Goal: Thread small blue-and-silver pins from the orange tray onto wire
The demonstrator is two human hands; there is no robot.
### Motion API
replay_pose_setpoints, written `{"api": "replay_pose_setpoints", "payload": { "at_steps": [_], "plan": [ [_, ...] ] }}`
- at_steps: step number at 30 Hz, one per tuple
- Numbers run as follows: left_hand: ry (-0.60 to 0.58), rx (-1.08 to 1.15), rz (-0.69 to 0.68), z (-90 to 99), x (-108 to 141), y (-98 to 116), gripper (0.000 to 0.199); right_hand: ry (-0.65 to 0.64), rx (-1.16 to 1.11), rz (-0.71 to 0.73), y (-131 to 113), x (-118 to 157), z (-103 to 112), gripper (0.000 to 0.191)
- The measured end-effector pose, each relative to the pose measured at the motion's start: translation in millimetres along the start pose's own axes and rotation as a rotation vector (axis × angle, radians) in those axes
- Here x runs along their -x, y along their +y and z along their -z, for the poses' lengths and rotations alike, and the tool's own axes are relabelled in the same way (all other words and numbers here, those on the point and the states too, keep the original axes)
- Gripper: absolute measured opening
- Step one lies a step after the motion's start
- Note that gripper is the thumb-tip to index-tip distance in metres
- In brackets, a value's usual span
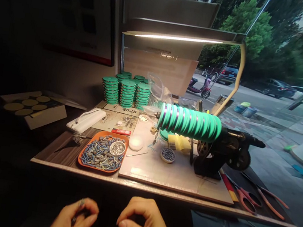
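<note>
Below the table's front edge, my left hand (pixel 74 217) is closed, with thumb and fingertips curled together. A small dark thing shows between its fingers, too unclear to name. My right hand (pixel 149 223) is at a similar height to its right, thumb and forefinger pinched. Whether a fine line lies in that pinch I cannot make out. Nearest beyond my hands is an orange tray (pixel 80 156) of small blue and grey cylindrical pieces, with a little bowl (pixel 117 148) of metallic bits in it. A row of green spools (pixel 190 122) sits on the shaft of a black hand winder (pixel 209 164).
Stacked green spools (pixel 127 93) stand at the back under a lamp (pixel 180 32). On the board (pixel 145 171) are a round dish (pixel 168 155) of small dark beads and a white round thing (pixel 136 143). Scissors (pixel 246 200) and pliers (pixel 271 203) lie at the right.
</note>
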State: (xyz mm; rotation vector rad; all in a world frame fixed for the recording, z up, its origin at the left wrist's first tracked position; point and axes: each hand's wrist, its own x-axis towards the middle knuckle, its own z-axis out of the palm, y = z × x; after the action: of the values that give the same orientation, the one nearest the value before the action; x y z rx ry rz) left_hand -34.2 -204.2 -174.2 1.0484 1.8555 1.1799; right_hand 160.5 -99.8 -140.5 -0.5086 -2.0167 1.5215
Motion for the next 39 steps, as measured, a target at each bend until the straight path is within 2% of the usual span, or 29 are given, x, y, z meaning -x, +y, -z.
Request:
{"api": "replay_pose_setpoints", "payload": {
  "at_steps": [3,5,7,9,11,13,20,25,30,34,39],
  "plan": [
    [0.081,0.061,-0.087,-13.7,-20.3,68.2,0.027,0.001,0.018,0.009,0.0,4.1,-4.4,0.048],
    [0.061,0.133,-0.194,-31.0,-40.4,110.4,0.032,-0.006,0.039,0.013,0.9,7.4,-5.8,0.048],
    [-0.007,0.251,-0.223,-51.4,-63.8,138.2,0.041,-0.008,0.044,0.009,2.1,10.2,-5.8,0.048],
    [-0.053,0.382,-0.193,-69.9,-85.0,149.4,0.043,-0.008,0.041,0.009,3.8,12.2,-4.9,0.046],
    [-0.113,0.433,-0.143,-82.1,-98.2,148.8,0.039,-0.013,0.037,0.019,5.5,13.2,-4.0,0.044],
    [-0.180,0.458,-0.083,-86.0,-100.6,143.8,0.036,-0.010,0.025,0.024,6.1,13.3,-3.8,0.045],
    [-0.386,0.596,0.088,-72.6,-75.0,143.4,0.039,0.030,-0.057,-0.020,-1.2,11.4,-6.5,0.051],
    [-0.477,0.668,0.136,-69.5,-70.4,145.0,0.033,0.031,-0.065,-0.016,-5.2,9.5,-5.6,0.054],
    [-0.450,0.710,0.158,-68.6,-70.4,141.0,0.034,0.011,-0.068,-0.021,-4.4,9.5,-4.9,0.055],
    [-0.394,0.698,0.121,-68.2,-71.1,138.5,0.035,0.035,-0.066,-0.036,-1.8,11.2,-5.7,0.049],
    [-0.383,0.690,0.084,-69.2,-72.9,135.6,0.037,0.032,-0.076,-0.078,-0.7,11.5,-5.9,0.043]
  ]
}}
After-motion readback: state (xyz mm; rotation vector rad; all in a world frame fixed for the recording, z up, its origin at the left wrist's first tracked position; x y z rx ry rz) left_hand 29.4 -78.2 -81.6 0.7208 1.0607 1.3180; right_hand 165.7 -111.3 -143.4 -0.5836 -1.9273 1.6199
